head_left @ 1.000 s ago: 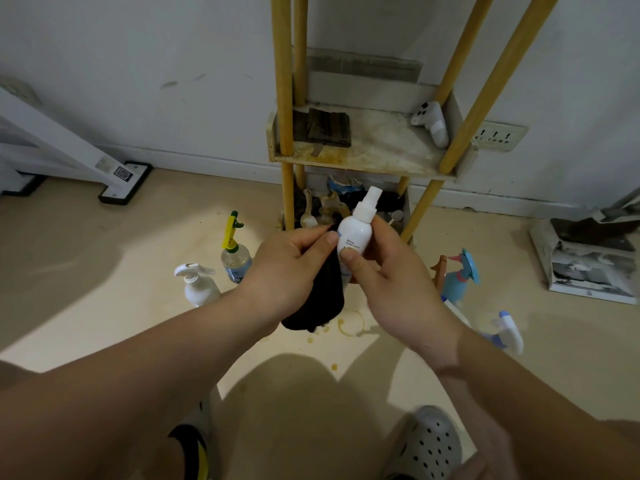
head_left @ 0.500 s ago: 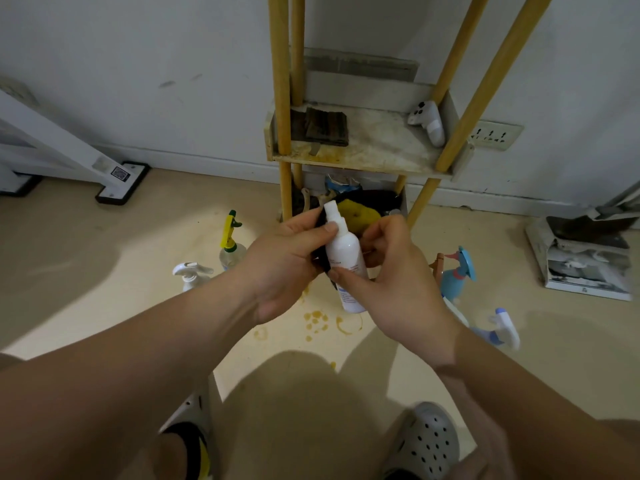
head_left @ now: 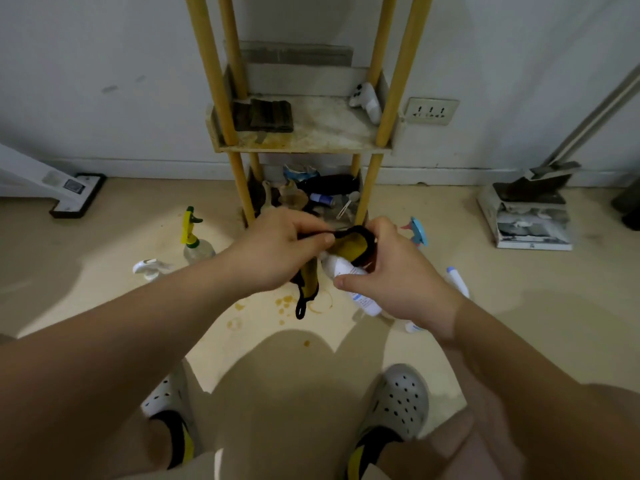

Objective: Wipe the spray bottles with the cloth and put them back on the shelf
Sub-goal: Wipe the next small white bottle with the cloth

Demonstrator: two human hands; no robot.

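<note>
The shelf carries a spray bottle at the right rear of its upper board and a folded pad at the left. On the floor to the shelf's left are a tall sprayer and a pump bottle; to its right are a trigger sprayer and a second sprayer. In front of the shelf, the left hand holds the cloth over the small bottle in the right hand.

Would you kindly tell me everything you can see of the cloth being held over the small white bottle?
The cloth looks like soft fabric, yellow with black edging and a black loop dangling at its lower end. It is bunched over the top of the white spray bottle, hiding its nozzle. The left hand pinches its upper edge; a tail hangs below that hand. The right hand grips the bottle beside it.
</note>
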